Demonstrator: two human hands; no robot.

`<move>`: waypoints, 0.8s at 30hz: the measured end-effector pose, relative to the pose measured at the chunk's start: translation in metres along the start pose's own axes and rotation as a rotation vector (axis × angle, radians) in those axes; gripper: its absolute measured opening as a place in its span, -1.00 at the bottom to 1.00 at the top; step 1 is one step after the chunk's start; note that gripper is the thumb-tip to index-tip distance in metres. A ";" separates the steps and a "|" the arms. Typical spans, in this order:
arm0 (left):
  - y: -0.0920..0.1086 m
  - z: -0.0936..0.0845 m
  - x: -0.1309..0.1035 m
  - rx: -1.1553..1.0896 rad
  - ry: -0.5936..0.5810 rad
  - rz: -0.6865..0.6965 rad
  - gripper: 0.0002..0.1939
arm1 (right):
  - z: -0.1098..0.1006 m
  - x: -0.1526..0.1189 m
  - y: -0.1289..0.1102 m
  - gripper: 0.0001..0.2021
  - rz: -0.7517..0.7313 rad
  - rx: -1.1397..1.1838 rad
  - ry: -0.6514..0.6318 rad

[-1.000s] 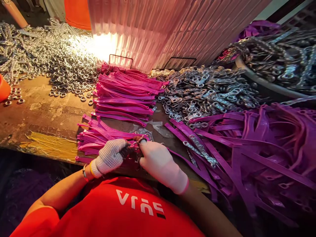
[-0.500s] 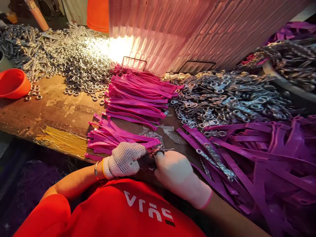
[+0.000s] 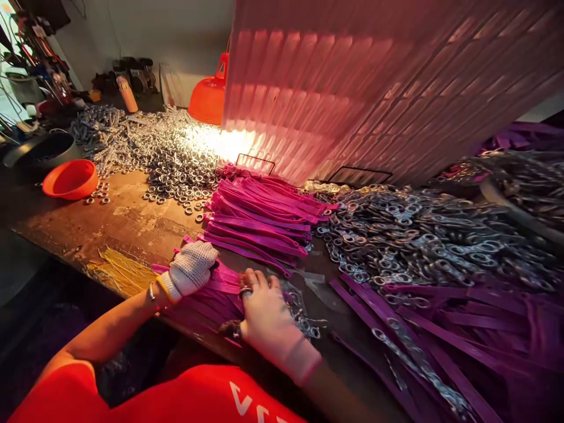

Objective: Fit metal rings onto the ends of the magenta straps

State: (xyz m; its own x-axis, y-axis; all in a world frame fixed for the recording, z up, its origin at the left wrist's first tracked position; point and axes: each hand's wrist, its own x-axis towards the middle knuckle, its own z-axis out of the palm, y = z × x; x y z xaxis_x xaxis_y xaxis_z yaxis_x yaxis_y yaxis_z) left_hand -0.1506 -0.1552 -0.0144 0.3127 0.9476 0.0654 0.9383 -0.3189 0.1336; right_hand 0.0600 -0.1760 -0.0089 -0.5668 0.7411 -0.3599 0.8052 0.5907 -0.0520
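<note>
My left hand (image 3: 192, 268), in a dotted white knit glove, is closed over the left part of a small pile of magenta straps (image 3: 227, 281). Something small and dark shows by its fingertips, but what it grips is hidden. Just to the right, my gloved right hand (image 3: 269, 314) curls around a dark-handled tool (image 3: 231, 330) low over the same straps. Motion blurs its fingers, and the tool's kind cannot be made out. Behind both hands lies a larger stack of magenta straps (image 3: 259, 220).
Metal rings (image 3: 180, 179) heap up at the back left, beside an orange bowl (image 3: 70, 179) and under an orange lamp (image 3: 207, 100). Metal link pieces (image 3: 423, 229) and purple straps (image 3: 476, 329) cover the right. A corrugated translucent sheet (image 3: 330, 94) stands behind. Yellow strips (image 3: 115, 270) lie at the front edge.
My hands have parted from in front of my body. The left moved left onto the small strap pile, the right moved forward and left over it. The view has tilted up.
</note>
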 end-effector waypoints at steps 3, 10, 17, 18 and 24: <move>-0.027 0.004 0.026 0.071 0.000 -0.161 -0.80 | 0.004 0.016 -0.008 -0.06 -0.054 0.002 -0.027; -0.069 0.006 0.047 -0.005 -0.036 -0.152 -0.81 | 0.005 0.004 0.013 -0.27 -0.162 -0.002 -0.166; -0.072 0.012 0.036 -0.090 -0.046 -0.133 -0.69 | 0.013 0.008 0.019 -0.26 -0.150 0.067 -0.171; -0.072 0.012 0.036 -0.103 -0.048 -0.135 -0.70 | 0.015 0.008 0.020 -0.24 -0.154 0.087 -0.167; -0.072 0.020 0.035 -0.166 -0.023 -0.153 -0.81 | 0.034 0.015 0.029 -0.13 -0.179 0.169 -0.212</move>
State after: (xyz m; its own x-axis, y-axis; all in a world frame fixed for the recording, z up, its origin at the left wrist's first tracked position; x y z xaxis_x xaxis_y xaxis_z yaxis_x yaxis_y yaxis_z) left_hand -0.2044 -0.0988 -0.0416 0.1736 0.9848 0.0092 0.9385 -0.1682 0.3017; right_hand 0.0807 -0.1583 -0.0473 -0.6673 0.5369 -0.5162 0.7238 0.6311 -0.2791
